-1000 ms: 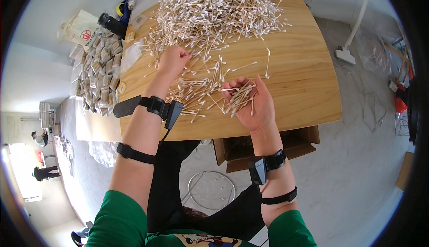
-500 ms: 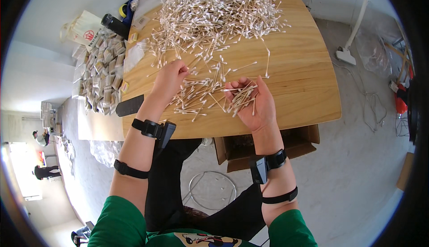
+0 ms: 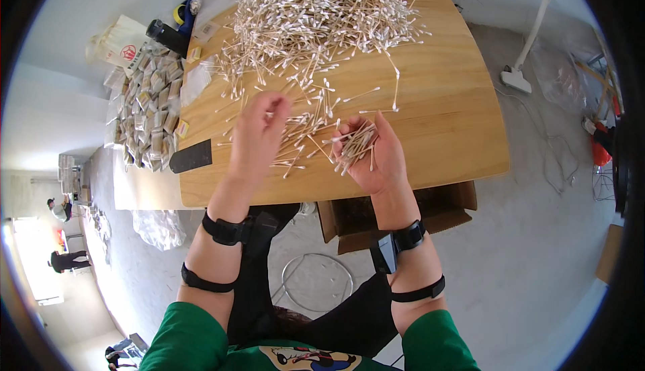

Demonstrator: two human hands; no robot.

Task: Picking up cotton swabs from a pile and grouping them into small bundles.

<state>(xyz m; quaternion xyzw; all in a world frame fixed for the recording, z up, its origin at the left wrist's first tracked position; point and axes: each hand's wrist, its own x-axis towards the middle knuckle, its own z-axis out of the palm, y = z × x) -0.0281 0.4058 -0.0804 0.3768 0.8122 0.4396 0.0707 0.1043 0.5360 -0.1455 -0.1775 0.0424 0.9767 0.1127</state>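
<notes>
Measured from the view's centre, the left hand (image 3: 257,136) has drawn back from 11 o'clock, at the edge of the big cotton swab pile (image 3: 322,22), toward 10 o'clock. It is now blurred and hides some loose swabs (image 3: 306,128). Its black wrist device (image 3: 263,225) has left the counter (image 3: 457,116) for the dark trousers (image 3: 250,280). At 9 o'clock, the forearm has cleared a flat black strip (image 3: 191,157).

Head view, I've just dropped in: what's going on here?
A person in a green top is handling tan-stemmed cotton swabs at a wooden table. The right hand, palm up, cradles a small bunch of swabs. The left hand is blurred, over the table by some loose swabs; I can't tell whether it holds any. A large swab pile lies farther back, and small plastic packets are heaped to the left.
</notes>
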